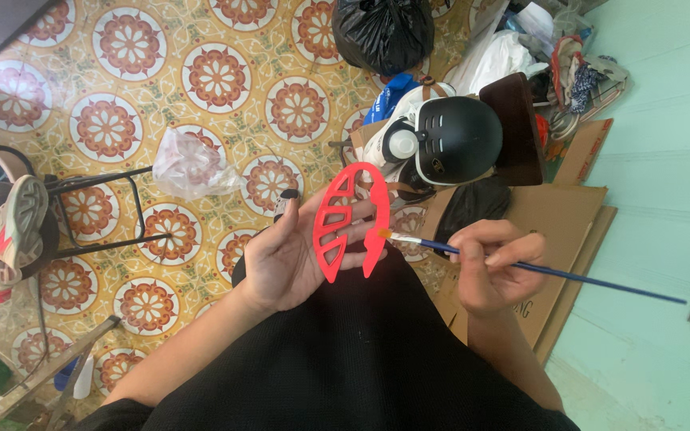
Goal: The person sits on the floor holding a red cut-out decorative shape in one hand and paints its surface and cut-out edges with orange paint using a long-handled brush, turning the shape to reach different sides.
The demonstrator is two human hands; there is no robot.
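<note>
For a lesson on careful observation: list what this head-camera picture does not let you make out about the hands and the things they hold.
- Head view: the left hand's palm lies partly behind the red cut-out piece.
- The paintbrush shaft is hidden where the right hand's fingers wrap it.
- The bristle tip is too small to tell whether it touches the piece.

A black helmet point(457, 140) lies on the patterned tile floor point(121, 88). Behind it sits a black rubbish bag point(382, 32). Flat cardboard sheets point(557, 207) lie just beside the helmet, against the pale green wall point(664, 160). Well apart from the helmet, a clear plastic bag point(189, 166), a black metal stool frame point(113, 211) and a worn sneaker point(5, 231) rest.
</note>
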